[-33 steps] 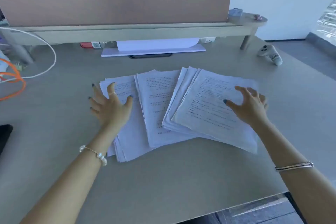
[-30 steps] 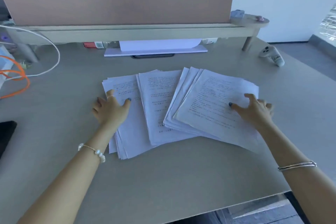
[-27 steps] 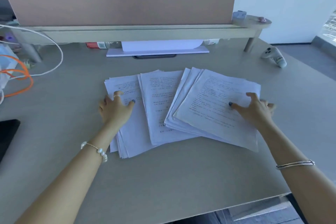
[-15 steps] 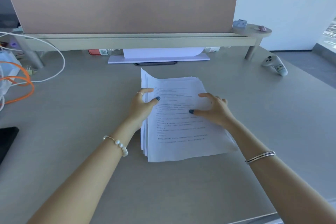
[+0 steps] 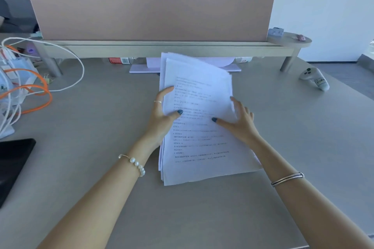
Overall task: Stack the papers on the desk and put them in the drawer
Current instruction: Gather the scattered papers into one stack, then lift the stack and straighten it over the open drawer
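Note:
The printed white papers [image 5: 199,147] form one rough stack in the middle of the grey desk [image 5: 101,168]. Its far end is lifted and tilted up toward me, while its near edge rests on the desk. My left hand [image 5: 162,115] grips the stack's left edge, thumb on top and fingers behind. My right hand [image 5: 240,121] holds the right edge, thumb on the top sheet. No drawer is in view.
A pink divider panel [image 5: 149,8] and a low shelf [image 5: 162,47] run across the back, with a white stand [image 5: 141,67] beneath. A white controller [image 5: 314,81] lies far right. White and orange cables [image 5: 40,91] lie at the left, a black device [image 5: 14,159] at the left edge.
The papers were fanned out in several overlapping piles; both hands slid inward and gathered them into one stack. Its far end now rises off the desk.

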`<action>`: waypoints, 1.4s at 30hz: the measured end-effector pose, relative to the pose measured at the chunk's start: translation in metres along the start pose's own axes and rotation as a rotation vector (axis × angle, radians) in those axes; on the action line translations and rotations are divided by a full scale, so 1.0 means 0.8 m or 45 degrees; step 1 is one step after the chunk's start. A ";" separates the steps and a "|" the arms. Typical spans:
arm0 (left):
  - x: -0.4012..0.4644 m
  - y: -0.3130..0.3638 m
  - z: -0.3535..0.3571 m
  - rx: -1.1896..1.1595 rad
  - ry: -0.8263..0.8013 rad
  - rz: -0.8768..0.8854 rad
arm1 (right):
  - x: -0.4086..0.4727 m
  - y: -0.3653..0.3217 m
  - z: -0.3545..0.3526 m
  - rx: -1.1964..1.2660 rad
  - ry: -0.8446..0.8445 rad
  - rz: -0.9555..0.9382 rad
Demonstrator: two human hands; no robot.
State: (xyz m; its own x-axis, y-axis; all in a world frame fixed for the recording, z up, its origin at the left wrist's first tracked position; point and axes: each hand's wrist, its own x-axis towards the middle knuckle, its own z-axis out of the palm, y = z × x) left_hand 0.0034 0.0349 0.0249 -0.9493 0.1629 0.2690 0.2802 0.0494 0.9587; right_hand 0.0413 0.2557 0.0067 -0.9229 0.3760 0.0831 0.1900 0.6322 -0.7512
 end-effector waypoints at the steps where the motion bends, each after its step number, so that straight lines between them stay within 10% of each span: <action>1: 0.000 0.008 -0.001 -0.014 -0.012 0.053 | 0.002 0.001 -0.005 0.125 0.031 0.067; 6: 0.006 0.068 -0.002 -0.100 -0.094 0.319 | 0.005 -0.016 -0.048 0.928 -0.238 0.113; 14: 0.026 0.169 0.003 -0.201 0.094 0.568 | -0.026 -0.125 -0.113 0.915 0.375 -0.452; 23: -0.027 0.049 0.022 -0.217 0.065 -0.095 | -0.061 -0.037 -0.046 0.736 0.172 -0.199; 42: -0.039 0.054 0.065 -0.234 -0.072 -0.005 | -0.083 -0.004 -0.079 0.764 0.286 -0.127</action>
State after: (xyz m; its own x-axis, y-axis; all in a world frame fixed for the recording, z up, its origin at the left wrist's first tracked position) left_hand 0.0525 0.0831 0.0527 -0.9392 0.2186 0.2648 0.2411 -0.1295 0.9618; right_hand 0.1236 0.2718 0.0449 -0.8214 0.5088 0.2576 -0.1736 0.2072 -0.9628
